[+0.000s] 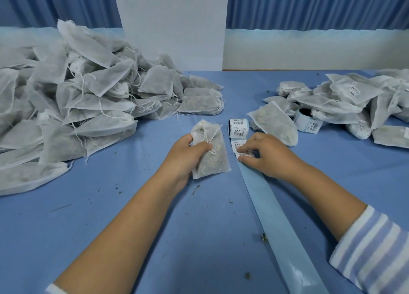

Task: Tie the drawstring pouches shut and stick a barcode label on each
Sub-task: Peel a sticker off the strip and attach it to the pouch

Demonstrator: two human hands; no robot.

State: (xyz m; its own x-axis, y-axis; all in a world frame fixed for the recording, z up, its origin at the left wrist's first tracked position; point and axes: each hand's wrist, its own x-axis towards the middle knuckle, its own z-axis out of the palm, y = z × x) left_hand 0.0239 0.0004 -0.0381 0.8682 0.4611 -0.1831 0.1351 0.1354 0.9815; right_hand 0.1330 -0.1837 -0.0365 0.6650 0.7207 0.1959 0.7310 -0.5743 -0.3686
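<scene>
Tied pouch (218,161) sits just left of the label roll (238,128), my left grip (186,158) clasped round it. My right grip (265,156), just nearer me than the roll, pinches the end label (243,153) on the backing strip (278,218). I'd lift one corner slowly, keep it flat, then press it on below the knot.

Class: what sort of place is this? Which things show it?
Likely a hand-packing workshop: a heap of white fabric drawstring pouches, a roll of white barcode labels, and a labelled pile.
</scene>
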